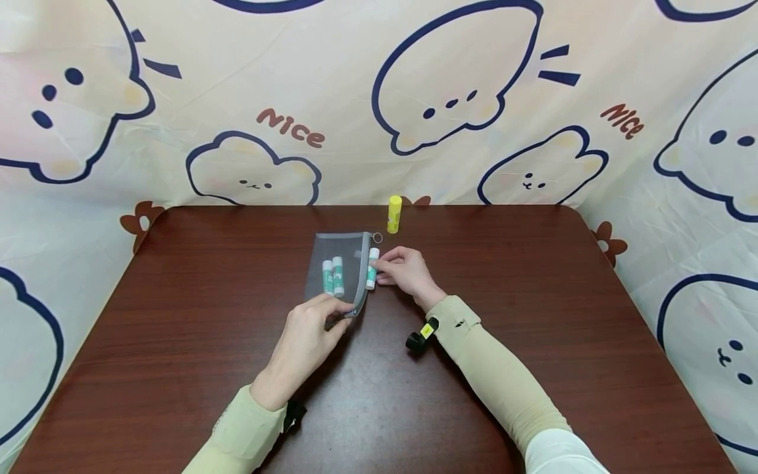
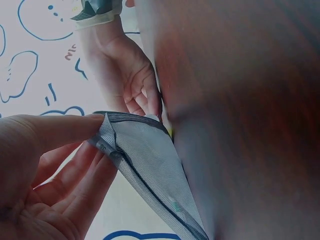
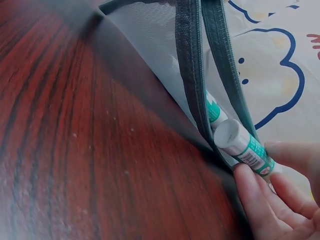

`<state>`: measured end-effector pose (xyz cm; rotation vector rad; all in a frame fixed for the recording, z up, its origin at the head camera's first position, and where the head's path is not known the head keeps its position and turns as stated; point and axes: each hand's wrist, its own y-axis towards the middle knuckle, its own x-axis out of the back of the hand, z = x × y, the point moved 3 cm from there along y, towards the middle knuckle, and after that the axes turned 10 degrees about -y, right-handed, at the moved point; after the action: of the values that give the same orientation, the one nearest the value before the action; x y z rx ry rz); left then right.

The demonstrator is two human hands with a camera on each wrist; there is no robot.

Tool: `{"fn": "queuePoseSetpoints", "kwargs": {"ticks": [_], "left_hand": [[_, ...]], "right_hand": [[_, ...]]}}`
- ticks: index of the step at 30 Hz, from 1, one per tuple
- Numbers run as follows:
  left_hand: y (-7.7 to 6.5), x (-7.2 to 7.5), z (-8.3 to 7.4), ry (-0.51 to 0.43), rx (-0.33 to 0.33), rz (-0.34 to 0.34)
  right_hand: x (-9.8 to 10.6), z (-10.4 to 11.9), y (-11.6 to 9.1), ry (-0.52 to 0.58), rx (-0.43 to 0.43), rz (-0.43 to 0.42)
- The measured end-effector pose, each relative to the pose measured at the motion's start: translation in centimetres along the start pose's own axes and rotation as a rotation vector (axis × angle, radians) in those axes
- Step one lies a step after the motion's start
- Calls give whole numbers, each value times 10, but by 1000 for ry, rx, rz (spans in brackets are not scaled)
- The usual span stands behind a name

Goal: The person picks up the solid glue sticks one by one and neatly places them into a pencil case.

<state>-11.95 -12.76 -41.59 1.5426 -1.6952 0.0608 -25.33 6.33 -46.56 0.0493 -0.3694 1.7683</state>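
Note:
A grey mesh zipper pouch [image 1: 340, 245] lies on the table with its zipper edge facing right. Two white and green glue sticks [image 1: 338, 278] show through its mesh. My left hand [image 1: 308, 332] pinches the near corner of the zipper edge between thumb and fingers, lifting it. In the right wrist view the pouch's mouth gapes between two dark zipper strips [image 3: 192, 65]. Right at that mouth, my right hand [image 1: 407, 273] pinches another white and green glue stick [image 3: 250, 152], its white end pointing into the gap. Behind it, part of a glue stick [image 3: 215, 111] shows inside.
A yellow glue stick [image 1: 393, 216] stands upright near the table's back edge, beyond the pouch's zipper ring [image 1: 377, 237]. The dark brown wooden table [image 1: 533, 283] reaches back to a cream cloth [image 1: 349, 85] printed with cartoon figures, which also hangs at both sides.

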Motion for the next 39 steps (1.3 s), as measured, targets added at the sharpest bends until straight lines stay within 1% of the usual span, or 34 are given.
{"fn": "queuePoseSetpoints", "kwargs": {"ticks": [5, 12, 15, 23, 39], "left_hand": [[0, 1, 0, -3, -6, -5], [1, 1, -1, 1, 1, -2], [1, 1, -1, -1, 3, -2], [0, 2, 0, -11, -4, -11], [-1, 2, -1, -12, -11, -17]], "right_hand": [[-3, 1, 1, 18, 12, 20], [-1, 3, 1, -1, 44, 1], [2, 3, 1, -7, 46, -20], [13, 5, 0, -61, 68, -118], [32, 10, 1, -56, 86, -194]]}}
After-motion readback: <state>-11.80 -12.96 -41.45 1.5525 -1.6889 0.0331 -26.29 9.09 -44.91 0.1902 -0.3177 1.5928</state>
